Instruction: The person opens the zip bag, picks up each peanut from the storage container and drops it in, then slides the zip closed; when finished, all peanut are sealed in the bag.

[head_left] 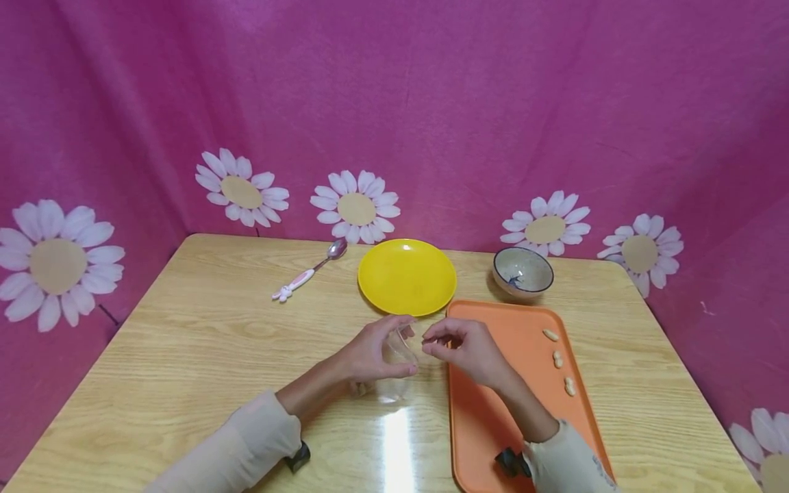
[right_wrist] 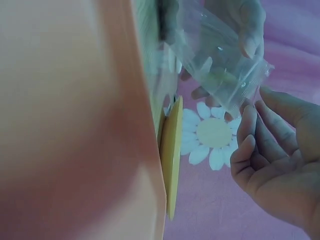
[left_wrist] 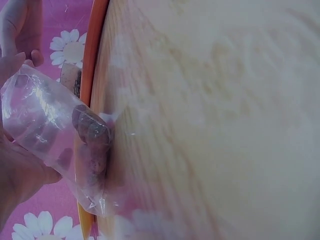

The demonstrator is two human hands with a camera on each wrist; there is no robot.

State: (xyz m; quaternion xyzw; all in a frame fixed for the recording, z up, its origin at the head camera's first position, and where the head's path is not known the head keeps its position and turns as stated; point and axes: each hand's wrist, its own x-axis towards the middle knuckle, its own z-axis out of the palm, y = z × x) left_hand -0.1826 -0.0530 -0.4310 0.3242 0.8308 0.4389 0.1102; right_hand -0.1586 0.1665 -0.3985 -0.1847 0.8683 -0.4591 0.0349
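Head view shows a flowered pink curtain (head_left: pixel 419 123) behind a wooden table (head_left: pixel 203 329), whose left edge lies well apart from both hands, with wood grain between. An orange tray (head_left: pixel 524 325) runs near to far on the right; its far left corner comes just beside a yellow plate (head_left: pixel 407 274) near the table's back edge. Just left of the tray, the left hand (head_left: pixel 370 352) curves thumb and fingers widely around a clear bag (left_wrist: pixel 45 115). The right hand (head_left: pixel 471 352) bends its fingertips toward its thumb beside the bag; whether they grip anything I cannot tell. The bag's long axis slants from the left hand to an end holding dark lumps (left_wrist: pixel 92 135). A bowl (head_left: pixel 530 263) stands just beyond the tray, a spoon (head_left: pixel 302 279) lies diagonally left of the plate, and three peanuts (head_left: pixel 557 359) line the tray's right side
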